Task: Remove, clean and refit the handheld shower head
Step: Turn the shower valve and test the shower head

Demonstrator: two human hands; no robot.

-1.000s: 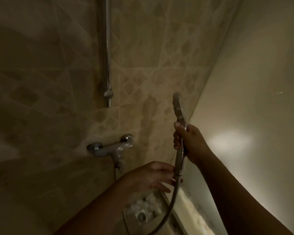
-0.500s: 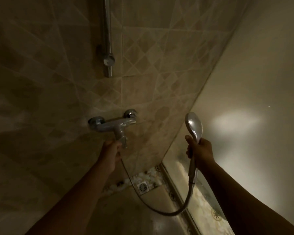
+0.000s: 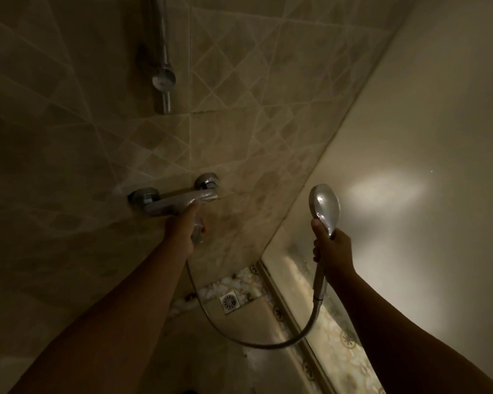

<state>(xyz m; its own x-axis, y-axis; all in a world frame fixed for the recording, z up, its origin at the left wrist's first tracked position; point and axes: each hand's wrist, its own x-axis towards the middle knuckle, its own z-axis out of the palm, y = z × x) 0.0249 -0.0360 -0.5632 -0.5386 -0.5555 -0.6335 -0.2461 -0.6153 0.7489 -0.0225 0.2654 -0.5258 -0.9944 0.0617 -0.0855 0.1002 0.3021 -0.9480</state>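
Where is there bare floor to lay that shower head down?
The plain floor between the floor drain, the hose loop and the door track looks bare. It is crowded up at the mixer tap, where the left hand grips and the hose starts.

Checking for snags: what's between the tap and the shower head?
In the head view, only bare tiled wall; the hose loops below, from under the tap to the shower head held in the right hand.

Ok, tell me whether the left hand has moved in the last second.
Yes. The left hand was below and right of the mixer tap, by the hose end of the shower head; it has gone up and left and now grips the tap.
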